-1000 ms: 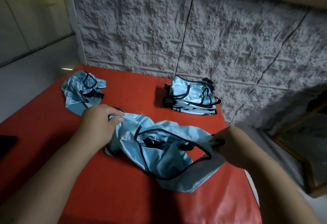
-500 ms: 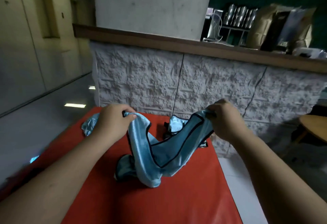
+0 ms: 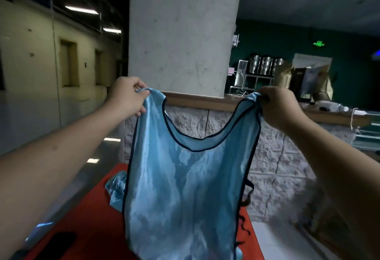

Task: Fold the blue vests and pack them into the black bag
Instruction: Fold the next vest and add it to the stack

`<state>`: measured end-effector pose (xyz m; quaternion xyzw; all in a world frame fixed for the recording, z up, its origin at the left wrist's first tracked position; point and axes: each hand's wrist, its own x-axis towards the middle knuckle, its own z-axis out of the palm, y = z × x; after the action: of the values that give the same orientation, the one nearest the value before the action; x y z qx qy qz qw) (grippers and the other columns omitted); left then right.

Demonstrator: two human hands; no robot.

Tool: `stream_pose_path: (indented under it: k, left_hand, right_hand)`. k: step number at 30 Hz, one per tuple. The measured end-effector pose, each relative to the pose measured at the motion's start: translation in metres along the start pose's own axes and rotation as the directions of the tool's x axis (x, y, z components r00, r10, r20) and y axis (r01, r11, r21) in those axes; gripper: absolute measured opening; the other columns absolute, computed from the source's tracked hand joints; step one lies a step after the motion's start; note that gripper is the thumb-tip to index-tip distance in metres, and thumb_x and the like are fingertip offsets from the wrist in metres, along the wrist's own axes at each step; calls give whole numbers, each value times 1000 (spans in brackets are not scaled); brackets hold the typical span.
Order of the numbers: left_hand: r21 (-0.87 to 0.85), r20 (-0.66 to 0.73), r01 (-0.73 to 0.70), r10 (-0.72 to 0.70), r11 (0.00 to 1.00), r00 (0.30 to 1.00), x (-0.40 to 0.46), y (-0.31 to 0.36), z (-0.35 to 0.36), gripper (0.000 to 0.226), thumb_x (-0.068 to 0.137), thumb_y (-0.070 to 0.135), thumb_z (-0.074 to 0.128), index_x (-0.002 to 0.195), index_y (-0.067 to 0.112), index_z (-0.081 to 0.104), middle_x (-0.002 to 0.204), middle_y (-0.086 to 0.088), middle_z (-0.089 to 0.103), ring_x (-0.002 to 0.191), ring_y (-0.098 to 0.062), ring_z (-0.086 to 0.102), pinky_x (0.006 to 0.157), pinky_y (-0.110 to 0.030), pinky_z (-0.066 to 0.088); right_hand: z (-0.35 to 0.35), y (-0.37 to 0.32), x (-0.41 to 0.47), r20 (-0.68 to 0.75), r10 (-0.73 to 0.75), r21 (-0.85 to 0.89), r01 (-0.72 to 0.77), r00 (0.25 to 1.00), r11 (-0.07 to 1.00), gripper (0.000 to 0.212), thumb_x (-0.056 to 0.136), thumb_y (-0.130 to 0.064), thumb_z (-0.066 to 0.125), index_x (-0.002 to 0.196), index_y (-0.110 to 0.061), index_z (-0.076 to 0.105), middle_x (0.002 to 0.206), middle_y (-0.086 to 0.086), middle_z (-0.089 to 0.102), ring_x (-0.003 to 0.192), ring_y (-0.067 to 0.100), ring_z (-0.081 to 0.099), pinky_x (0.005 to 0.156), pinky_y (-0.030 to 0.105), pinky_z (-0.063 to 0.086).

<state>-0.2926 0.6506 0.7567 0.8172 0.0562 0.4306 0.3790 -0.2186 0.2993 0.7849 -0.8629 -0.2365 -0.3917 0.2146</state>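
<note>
Café or shop interior: wooden counter (image 3: 197,100), steel canisters (image 3: 265,65), paper bags (image 3: 285,74), green exit sign (image 3: 318,43), corridor doors were present.

Big white pillar (image 3: 183,33) straight back between the hands, sitting on a wooden ledge (image 3: 197,100) over a rough stone wall (image 3: 273,157). Metal canisters (image 3: 265,65) and brown paper bags (image 3: 304,78) just above the right hand. Red table (image 3: 86,214) down below.

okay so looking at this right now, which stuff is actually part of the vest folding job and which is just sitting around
Part of the job:
- blue vest, held up by its shoulder straps
- left hand and right hand, each gripping a strap
- crumpled vest on the red table

Just lying about:
- dark flat object on the table
- metal canisters and paper bags behind the counter
</note>
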Motion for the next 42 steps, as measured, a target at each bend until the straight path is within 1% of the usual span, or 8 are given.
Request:
stream_pose_path:
  k: [6, 14, 20, 23, 28, 31, 37, 42]
  left_hand:
    - [16, 46, 122, -123, 992, 991, -1, -40, 5, 8, 93, 8, 70, 85, 5, 69, 69, -15, 66, 47, -19, 63, 45, -28, 56]
    - [26, 72, 266, -267, 964, 961, 19, -98, 48, 11, 89, 13, 76, 80, 9, 71, 78, -16, 72, 60, -24, 74, 66, -41, 65]
    - [-17, -35, 125, -125, 992, 991, 69, -67, 52, 15, 83, 18, 81, 81, 5, 72, 79, -14, 74, 72, -24, 74, 71, -36, 63]
    - [31, -166, 15, -9, 999, 986, 91, -39, 33, 16, 85, 21, 78, 83, 6, 71, 80, -6, 70, 74, -17, 64, 63, -25, 49]
    - [23, -307, -112, 113, 993, 945, 82, -1, -14, 14, 86, 26, 76, 86, 14, 68, 79, 6, 62, 74, -9, 58, 63, -25, 46]
    - [93, -246, -119, 139, 988, 959, 38, -11, -33, 17, 84, 26, 79, 81, 17, 66, 77, 8, 61, 75, -13, 59, 63, -26, 43]
    - [153, 45, -53, 46, 987, 998, -119, -96, -35, 26, 72, 17, 90, 67, 21, 65, 69, 3, 64, 65, -8, 58, 59, -25, 41]
    - [262, 386, 90, -190, 961, 903, -256, -188, -17, 44, 57, 17, 99, 56, 31, 57, 63, 7, 59, 63, -5, 56, 61, -29, 41]
  right_hand:
    - [22, 13, -4, 149, 6, -45, 1, 989, 999, 24, 98, -2, 50, 97, -6, 73, 84, 6, 63, 82, 28, 60, 73, 31, 43]
    - [114, 30, 18, 299, 118, -131, -82, 947, 988, 23, 99, -3, 49, 88, -11, 68, 82, 7, 63, 74, 26, 57, 63, 29, 39]
    - [123, 14, 80, 110, 122, -25, -120, 986, 992, 20, 95, 0, 53, 94, -7, 72, 88, 12, 70, 80, 32, 64, 69, 38, 53]
    - [99, -3, 103, -57, 118, 69, -114, 991, 991, 24, 92, 6, 51, 101, -3, 71, 97, 18, 71, 89, 38, 66, 81, 49, 57]
    - [57, -20, 92, -219, 92, 114, -68, 971, 991, 32, 90, 5, 44, 106, -3, 70, 107, 21, 63, 90, 33, 57, 74, 32, 39]
    - [47, -19, 50, -192, 65, 112, -44, 979, 993, 32, 89, 7, 48, 110, -2, 71, 110, 21, 60, 99, 38, 57, 79, 35, 43]
    - [93, 11, -117, 121, 22, 93, -33, 992, 995, 21, 90, 4, 60, 98, -7, 76, 102, 11, 61, 85, 26, 55, 73, 31, 41]
    - [151, 49, -275, 398, -35, 69, 8, 917, 998, 29, 72, 2, 82, 82, -25, 79, 79, -4, 65, 70, 20, 66, 62, 21, 38]
